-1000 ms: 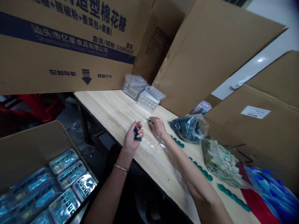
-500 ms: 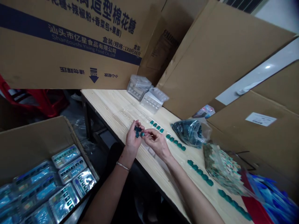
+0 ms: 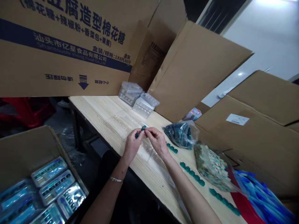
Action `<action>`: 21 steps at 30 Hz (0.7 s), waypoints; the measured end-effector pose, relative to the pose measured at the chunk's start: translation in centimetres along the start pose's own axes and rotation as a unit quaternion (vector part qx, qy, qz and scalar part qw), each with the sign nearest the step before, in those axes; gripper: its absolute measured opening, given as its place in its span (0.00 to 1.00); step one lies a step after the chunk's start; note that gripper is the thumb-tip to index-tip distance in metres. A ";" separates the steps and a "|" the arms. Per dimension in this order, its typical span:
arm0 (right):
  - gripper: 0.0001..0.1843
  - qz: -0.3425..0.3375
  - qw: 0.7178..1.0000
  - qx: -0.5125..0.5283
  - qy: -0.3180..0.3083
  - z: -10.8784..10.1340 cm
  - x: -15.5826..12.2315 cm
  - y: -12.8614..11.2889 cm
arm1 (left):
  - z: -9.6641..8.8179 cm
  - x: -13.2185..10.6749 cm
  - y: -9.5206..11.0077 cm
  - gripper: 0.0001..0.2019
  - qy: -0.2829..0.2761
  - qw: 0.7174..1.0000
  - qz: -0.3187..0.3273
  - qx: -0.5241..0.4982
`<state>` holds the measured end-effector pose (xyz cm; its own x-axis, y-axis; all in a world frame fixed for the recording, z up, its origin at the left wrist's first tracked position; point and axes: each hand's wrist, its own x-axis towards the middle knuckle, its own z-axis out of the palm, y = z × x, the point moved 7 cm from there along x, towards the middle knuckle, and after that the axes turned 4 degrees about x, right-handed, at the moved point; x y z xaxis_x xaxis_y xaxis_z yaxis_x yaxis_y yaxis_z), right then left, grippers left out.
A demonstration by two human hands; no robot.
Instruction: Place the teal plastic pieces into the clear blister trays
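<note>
Over the wooden table [image 3: 93, 107], both hands meet at the fingertips. My left hand [image 3: 132, 144] is closed on small dark-green gem-shaped pieces, one [image 3: 136, 135] showing at its fingers. My right hand [image 3: 159, 143] pinches another green piece [image 3: 143, 128] against the left fingertips. Beneath and beyond the hands lie clear plastic trays [image 3: 121, 123]. To the right run rows of similar green pieces [image 3: 192, 173], some partly hidden by my right hand and forearm.
Behind the rows sit a bag of dark-green pieces [image 3: 181, 133], a bag of small packets [image 3: 207, 168] and blue plastic [image 3: 259, 196]. Stacked clear trays [image 3: 144, 105] stand at the back. An open carton [image 3: 49, 137] of filled packs is at lower left. Large cardboard boxes [image 3: 58, 81] border the table.
The left palm was open upward with several green pieces; its fingers have now closed. Both hands have come together around one piece. The view has shifted slightly to the right and up.
</note>
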<state>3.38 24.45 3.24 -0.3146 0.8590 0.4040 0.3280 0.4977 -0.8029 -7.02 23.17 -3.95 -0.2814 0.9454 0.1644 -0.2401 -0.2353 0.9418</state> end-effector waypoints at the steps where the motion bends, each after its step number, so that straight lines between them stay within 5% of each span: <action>1: 0.11 -0.021 1.000 -0.021 -0.003 0.0 -0.1 -0.3 | 0.0 0.1 0.0 0.11 -0.003 1.000 0.012 0.014; 7: 0.10 -0.130 0.979 -0.155 0.001 0.1 -0.7 -2.1 | 0.1 0.0 0.0 0.12 -0.009 0.999 0.026 0.029; 15: 0.08 -0.127 0.968 -0.218 0.013 0.2 -0.7 -1.3 | 0.9 -0.2 -0.8 0.12 -0.034 0.998 -0.024 -0.038; 21: 0.09 -0.215 0.923 -0.320 -0.011 1.0 -1.5 -1.9 | 0.5 -0.4 -1.3 0.13 -0.015 0.996 -0.079 -0.046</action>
<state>2.35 22.06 3.73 -0.5535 0.5659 0.6111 0.6251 0.7671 -0.1442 -6.17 23.23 -5.07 -0.2062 0.9781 0.0268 -0.3639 -0.1021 0.9258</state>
